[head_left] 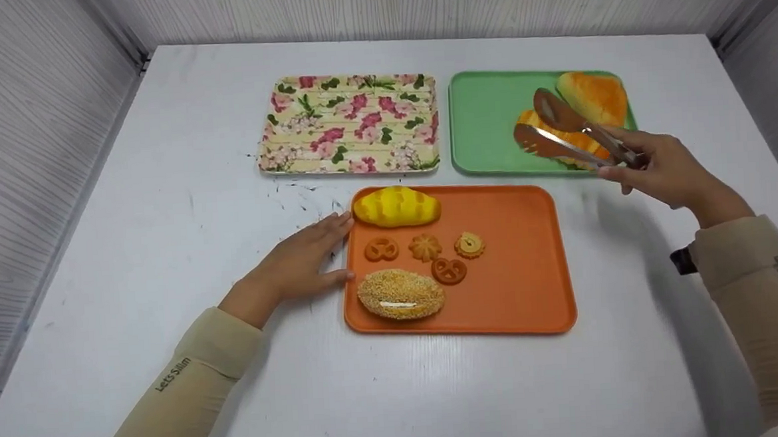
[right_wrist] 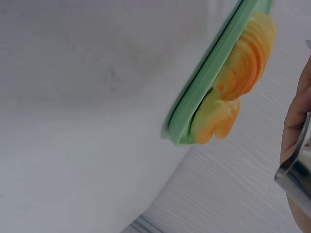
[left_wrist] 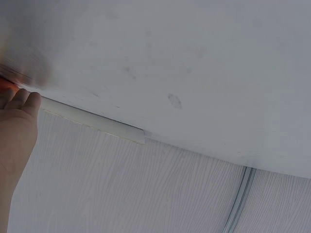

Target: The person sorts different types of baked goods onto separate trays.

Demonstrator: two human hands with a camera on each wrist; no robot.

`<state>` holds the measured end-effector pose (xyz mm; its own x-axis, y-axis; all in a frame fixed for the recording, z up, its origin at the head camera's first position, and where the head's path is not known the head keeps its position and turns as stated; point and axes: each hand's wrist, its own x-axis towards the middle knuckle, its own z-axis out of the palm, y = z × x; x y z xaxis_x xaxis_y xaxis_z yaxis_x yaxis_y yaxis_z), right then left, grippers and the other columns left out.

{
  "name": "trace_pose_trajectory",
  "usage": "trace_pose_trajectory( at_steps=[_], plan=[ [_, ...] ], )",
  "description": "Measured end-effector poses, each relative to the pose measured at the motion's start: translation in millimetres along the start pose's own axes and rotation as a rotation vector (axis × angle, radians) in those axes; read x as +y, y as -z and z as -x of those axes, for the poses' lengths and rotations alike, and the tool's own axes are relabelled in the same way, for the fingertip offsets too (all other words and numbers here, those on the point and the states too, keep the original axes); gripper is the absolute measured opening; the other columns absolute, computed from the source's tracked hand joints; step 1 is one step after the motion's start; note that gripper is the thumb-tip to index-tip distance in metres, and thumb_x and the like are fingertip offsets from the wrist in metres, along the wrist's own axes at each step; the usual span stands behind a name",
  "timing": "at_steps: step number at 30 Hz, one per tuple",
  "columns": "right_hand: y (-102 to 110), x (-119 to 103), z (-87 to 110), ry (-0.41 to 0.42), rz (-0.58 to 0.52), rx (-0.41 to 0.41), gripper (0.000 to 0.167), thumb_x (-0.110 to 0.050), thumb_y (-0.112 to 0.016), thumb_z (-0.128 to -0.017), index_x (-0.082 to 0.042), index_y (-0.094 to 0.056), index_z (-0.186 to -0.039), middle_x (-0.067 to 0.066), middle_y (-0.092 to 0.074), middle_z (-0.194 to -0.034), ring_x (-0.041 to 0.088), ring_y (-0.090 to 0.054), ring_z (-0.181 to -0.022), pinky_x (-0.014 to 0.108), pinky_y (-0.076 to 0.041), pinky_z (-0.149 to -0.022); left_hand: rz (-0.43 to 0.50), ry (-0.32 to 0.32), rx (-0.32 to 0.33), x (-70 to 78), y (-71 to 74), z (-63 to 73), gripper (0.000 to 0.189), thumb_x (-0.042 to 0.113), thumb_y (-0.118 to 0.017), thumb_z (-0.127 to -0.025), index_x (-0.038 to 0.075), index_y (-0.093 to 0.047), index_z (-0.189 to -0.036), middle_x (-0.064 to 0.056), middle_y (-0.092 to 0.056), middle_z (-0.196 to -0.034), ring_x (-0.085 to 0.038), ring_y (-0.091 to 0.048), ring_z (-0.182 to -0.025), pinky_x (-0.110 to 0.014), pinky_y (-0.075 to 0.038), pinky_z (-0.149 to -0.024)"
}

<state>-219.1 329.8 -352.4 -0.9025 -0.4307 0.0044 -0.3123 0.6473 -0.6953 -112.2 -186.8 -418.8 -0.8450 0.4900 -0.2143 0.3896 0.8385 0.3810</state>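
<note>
Head view: the nearer right hand (head_left: 665, 169) grips parted tongs (head_left: 589, 130); striped bread (head_left: 579, 140) lies at ten o'clock, long axis ten-to-four, tong contact unclear

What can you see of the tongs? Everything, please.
The tongs look like shiny metal, with brownish reflections. Two arms spread apart: one ends in a rounded, spoon-like head, the other in a head with a toothed edge. The right hand grips them near the rear, heads pointing away from it. In the head view they lie across the green tray and its two breads, partly covering one; contact with it can't be told. Nothing is seen clamped between them.
</note>
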Motion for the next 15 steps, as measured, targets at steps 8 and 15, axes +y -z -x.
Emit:
trace_pose_trajectory(
  at_steps=[8,15],
  plan=[
    [-26,-11,-12.8,0.116,-0.028,-0.122,0.063,-0.015,-0.067,-0.090,-0.024,-0.040,-0.147,0.008,-0.064,-0.090,0.031,-0.057,-0.055,0.030,-0.049,-0.052,0.005,-0.017,0.022,-1.5,-1.0,1.1,0.083,0.055,-0.053,-0.091,0.014,-0.018,-0.153,0.001,-0.013,-0.158,-0.021,-0.012,-0.143,-0.044,-0.018,-0.113],
    [-45,-32,-21.2,0.154,-0.014,-0.221,0.064,-0.020,-0.068,-0.090,-0.029,-0.040,-0.147,0.007,-0.063,-0.091,0.030,-0.057,-0.055,0.031,-0.051,-0.052,0.000,-0.028,0.030,-1.8,-0.9,1.6,0.083,0.057,-0.052,-0.091,0.015,-0.018,-0.154,0.000,-0.013,-0.157,-0.021,-0.013,-0.143,-0.043,-0.017,-0.113]
  ],
)
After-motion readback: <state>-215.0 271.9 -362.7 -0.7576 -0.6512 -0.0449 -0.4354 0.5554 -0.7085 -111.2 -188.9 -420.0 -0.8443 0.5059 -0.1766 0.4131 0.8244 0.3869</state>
